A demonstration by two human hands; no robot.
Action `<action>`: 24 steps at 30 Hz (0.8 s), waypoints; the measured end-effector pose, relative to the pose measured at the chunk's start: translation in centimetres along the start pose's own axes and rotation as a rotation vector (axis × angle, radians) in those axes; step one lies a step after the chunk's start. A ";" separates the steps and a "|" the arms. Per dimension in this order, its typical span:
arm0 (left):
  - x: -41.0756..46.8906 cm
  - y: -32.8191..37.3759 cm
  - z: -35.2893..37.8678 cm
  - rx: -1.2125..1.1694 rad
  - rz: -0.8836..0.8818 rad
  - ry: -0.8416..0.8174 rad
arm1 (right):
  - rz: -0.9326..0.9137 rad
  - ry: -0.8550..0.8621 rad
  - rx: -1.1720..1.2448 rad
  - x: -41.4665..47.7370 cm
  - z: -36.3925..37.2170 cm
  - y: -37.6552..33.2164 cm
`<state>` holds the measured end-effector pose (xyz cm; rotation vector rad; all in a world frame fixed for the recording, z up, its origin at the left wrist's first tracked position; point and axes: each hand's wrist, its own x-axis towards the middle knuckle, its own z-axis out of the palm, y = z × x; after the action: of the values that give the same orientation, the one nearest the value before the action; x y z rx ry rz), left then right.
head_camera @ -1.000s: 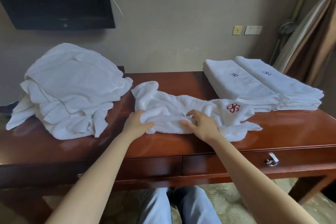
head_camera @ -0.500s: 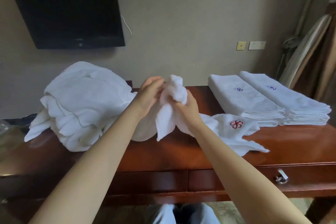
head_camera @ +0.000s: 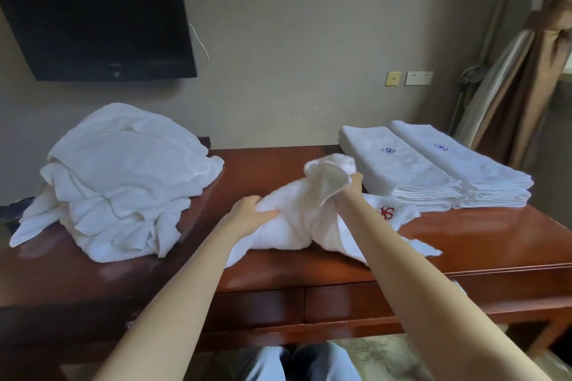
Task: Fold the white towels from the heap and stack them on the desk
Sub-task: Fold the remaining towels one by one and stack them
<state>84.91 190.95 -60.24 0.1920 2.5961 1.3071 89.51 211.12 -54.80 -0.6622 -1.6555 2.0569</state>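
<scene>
head view, towel: a white towel (head_camera: 294, 226) lies crumpled mid-desk (head_camera: 483, 238), one end lifted, with a red emblem (head_camera: 387, 213) on its right part.
left hand: the left hand (head_camera: 251, 214) grips the towel's left fold, thumb on top.
right hand: the right hand (head_camera: 353, 189) clutches the raised end, mostly hidden by cloth.
heap: a heap (head_camera: 123, 182) of unfolded white towels sits at the desk's left.
stacks: two folded stacks (head_camera: 402, 173) stand side by side at the right, touching.
drawers: both drawers (head_camera: 257, 306) are closed, contents unseen.
</scene>
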 end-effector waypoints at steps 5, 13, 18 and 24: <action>0.7 -0.6 -0.9 0.310 0.144 0.089 | -0.414 0.216 -0.660 0.2 -1.8 1.2; -2.5 0.0 -2.3 0.676 0.230 0.233 | -0.872 -0.456 -1.333 -0.7 0.9 3.1; -4.1 1.4 -1.9 1.026 0.063 0.240 | -0.542 -0.496 -1.464 0.0 0.0 6.0; -4.7 2.2 -1.7 0.885 -0.156 0.185 | -0.604 -0.281 -1.419 -0.4 -2.1 5.0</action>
<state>89.01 189.93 -56.86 0.0033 3.0836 0.0586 91.01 211.50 -60.04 -0.1348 -2.8750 0.3410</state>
